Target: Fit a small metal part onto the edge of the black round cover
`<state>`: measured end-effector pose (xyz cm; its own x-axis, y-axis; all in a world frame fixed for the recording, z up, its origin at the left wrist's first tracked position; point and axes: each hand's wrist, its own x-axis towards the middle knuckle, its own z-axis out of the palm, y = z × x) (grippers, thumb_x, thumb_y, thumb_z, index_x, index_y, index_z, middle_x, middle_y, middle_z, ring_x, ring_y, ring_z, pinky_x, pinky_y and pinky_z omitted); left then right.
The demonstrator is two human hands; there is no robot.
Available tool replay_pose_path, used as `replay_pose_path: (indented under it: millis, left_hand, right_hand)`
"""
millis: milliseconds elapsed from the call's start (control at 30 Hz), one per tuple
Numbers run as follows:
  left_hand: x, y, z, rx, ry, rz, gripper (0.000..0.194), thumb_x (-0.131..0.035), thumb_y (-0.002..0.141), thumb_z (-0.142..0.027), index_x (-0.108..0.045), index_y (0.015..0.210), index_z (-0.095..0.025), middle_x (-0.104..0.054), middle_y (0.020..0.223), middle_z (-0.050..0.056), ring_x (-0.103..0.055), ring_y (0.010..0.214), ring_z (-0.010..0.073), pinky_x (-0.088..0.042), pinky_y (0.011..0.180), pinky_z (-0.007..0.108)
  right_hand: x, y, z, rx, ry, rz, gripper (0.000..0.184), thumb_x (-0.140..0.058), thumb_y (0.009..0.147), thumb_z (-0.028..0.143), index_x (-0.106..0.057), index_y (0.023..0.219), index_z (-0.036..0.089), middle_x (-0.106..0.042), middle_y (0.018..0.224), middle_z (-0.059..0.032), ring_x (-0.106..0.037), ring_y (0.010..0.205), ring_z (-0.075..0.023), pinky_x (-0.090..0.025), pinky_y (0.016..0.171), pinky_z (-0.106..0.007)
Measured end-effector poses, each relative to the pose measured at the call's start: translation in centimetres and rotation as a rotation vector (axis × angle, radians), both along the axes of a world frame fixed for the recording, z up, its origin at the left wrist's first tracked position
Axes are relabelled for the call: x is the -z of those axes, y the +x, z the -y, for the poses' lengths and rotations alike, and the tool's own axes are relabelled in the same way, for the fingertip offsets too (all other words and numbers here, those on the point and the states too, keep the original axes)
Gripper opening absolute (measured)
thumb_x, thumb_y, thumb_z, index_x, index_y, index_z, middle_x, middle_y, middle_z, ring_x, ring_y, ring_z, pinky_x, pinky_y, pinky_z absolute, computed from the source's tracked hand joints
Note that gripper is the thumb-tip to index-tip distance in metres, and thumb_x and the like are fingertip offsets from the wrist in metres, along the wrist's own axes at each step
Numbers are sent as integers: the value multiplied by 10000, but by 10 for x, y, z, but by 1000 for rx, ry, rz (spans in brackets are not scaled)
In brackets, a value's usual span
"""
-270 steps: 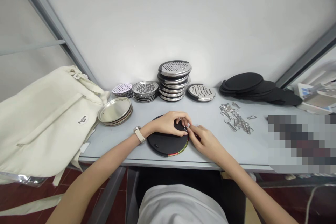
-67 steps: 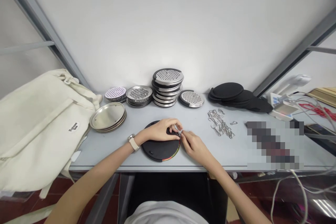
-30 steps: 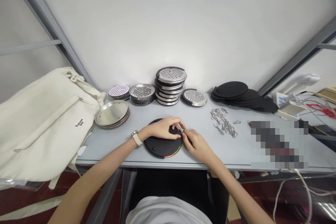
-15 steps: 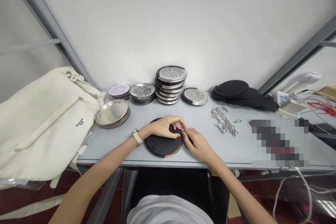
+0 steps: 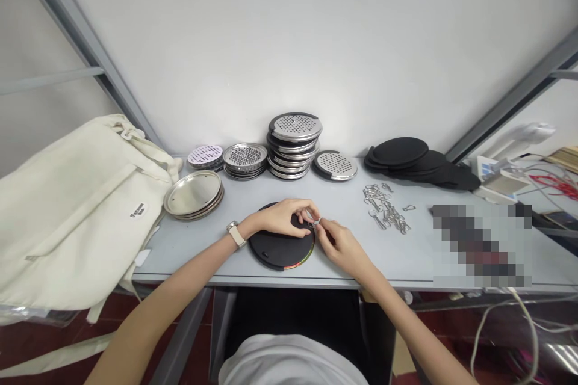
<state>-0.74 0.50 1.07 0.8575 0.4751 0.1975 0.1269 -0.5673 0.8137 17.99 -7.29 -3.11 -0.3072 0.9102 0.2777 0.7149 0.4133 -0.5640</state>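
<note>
a black round disc (image 5: 275, 249) is lying flat on a pale grey table (image 5: 198, 258), close to the table's front edge and directly in front of the person, with a thin multicoloured band showing along its lower right rim. the left hand (image 5: 282, 218) is pressing on the disc, its fingers clenched over the far edge, and a watch with a pale strap (image 5: 236, 234) is circling the wrist. the right hand (image 5: 343, 246) is pinching a small metal ring (image 5: 313, 223) between thumb and fingertips at the disc's upper right edge, though the exact hold is too small to make out.

the main risk is the ring springing out of the pinch if the fingertips slip, or the disc sliding if the left hand's pressure eases.

a loose heap of metal key rings (image 5: 386, 210) is lying to the right. stacked steel graters (image 5: 294, 144) are standing behind the hands, black discs (image 5: 400, 153) are piling up at back right, and steel plates (image 5: 193, 192) are sitting at back left. a cream canvas bag (image 5: 76, 210) is slumping at far left, carrying a small white label (image 5: 137, 210) whose dark writing is too small to read.
</note>
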Motion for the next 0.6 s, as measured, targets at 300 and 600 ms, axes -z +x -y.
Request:
replay_pose_path:
  millis: [300, 600]
  left_hand:
    - [3, 0, -1, -30, 53, -16, 388, -640, 667, -69, -582, 1041, -160, -642, 945, 44, -582, 849, 131, -483, 787, 260]
    - [1, 0, -1, -12, -21, -3, 359, -638, 694, -79, -582, 1042, -148, -647, 938, 52, -603, 839, 131, -495, 767, 251]
  right_hand:
    - [-4, -1, 0, -68, 39, 67, 260, -330, 969, 227, -481, 759, 209, -549, 677, -24, -513, 682, -186, -382, 645, -294]
    - [-3, -1, 1, -65, 35, 51, 253, -351, 963, 228, -486, 750, 210, -542, 654, -15, -502, 667, -180, -379, 646, -294]
